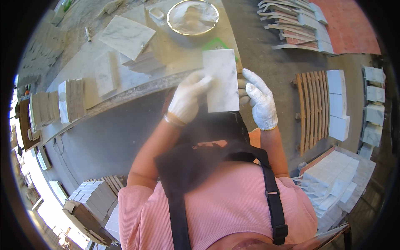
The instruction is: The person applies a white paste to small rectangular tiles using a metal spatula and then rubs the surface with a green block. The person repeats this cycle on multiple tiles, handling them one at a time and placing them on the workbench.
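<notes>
I hold a rectangular white marble tile [222, 85] with grey veins upright before me, near the table's front edge. My left hand [186, 96], in a white knitted glove, is closed on its left edge, with the thumb over the front face. At the tile's right edge is my right hand [263, 102], gloved alike. Its thumb and forefinger stand apart from the tile, and its other fingers reach to the edge; whether they touch its back is hidden. Past the tile lies a green piece [216, 43], partly covered by it.
On the dusty table [166, 58] are a round metal-rimmed basin [192, 32] of whitish matter, a stack topped by a large marble tile [127, 36], and a row of upright tiles [75, 100]. A wooden pallet [312, 110] and white stacks [337, 100] stand to the right.
</notes>
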